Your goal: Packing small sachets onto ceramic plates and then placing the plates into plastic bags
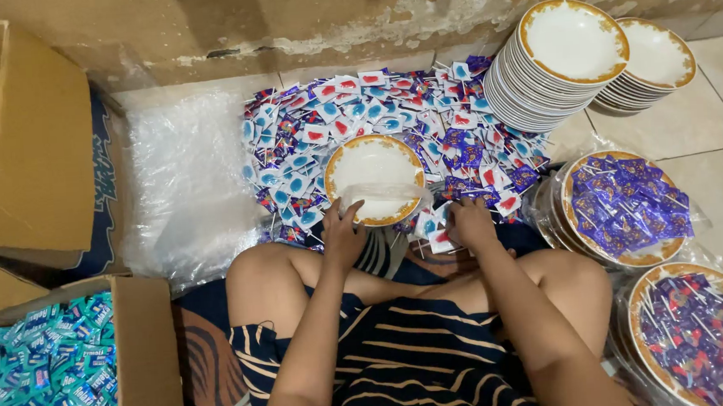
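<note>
As we sweep from the left of the frame, we meet two cardboard boxes: an open one (23, 140) at upper left and another (50, 372) at lower left packed with teal sachets, too many to count. Beside them a sheet of clear plastic (184, 180) lies on the tiled floor. At centre our left hand (342, 233) is closed on the near rim of a white plate with a gold edge (374, 177), along with a bit of clear wrap (394, 194) draped over that rim; the plate sits on a heap of small wrapped lollipops (390, 118), blue, red and purple, far past counting. We judge the plate stiff, glossy and breakable, fairly light alone, best held at the rim with thumb on top; the wrap looks thin and slippery. Our right hand (470, 224) is curled down among the lollipops just right of the plate, though we cannot tell what it pinches. Upper right stand two stacks of plates (569, 48), and at right two filled, wrapped plates (625, 208) of purple lollipops.
</note>
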